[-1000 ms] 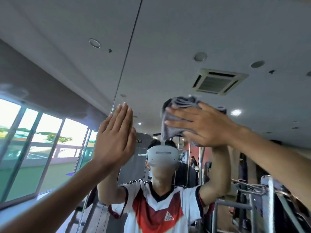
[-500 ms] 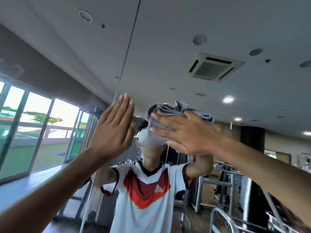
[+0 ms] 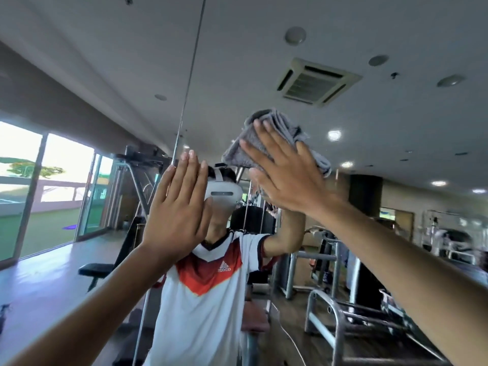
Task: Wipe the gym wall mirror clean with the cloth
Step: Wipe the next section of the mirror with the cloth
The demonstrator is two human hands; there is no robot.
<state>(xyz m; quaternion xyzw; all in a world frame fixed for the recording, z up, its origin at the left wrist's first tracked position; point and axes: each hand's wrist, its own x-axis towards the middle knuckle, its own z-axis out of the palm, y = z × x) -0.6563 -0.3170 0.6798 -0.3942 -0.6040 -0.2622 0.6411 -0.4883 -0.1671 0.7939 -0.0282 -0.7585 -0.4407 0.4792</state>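
The gym wall mirror (image 3: 343, 35) fills the view and reflects the ceiling, the gym and me. A crumpled grey cloth (image 3: 274, 130) lies flat against the glass, above the middle. My right hand (image 3: 287, 178) presses the cloth to the mirror with straight, spread fingers. My left hand (image 3: 177, 215) lies flat on the glass to the left of it, fingers straight and together, holding nothing. A vertical seam (image 3: 191, 75) between mirror panels runs down just above my left hand.
The reflection shows weight machines (image 3: 340, 307) at the lower right, a bench and frame (image 3: 129, 207) at the left, and large windows (image 3: 39, 186) at the far left. A ceiling air vent (image 3: 315, 81) is reflected above the cloth.
My right hand has slid the cloth up and to the right across the glass. My left hand stays flat on the mirror. The view has tilted down, showing more floor.
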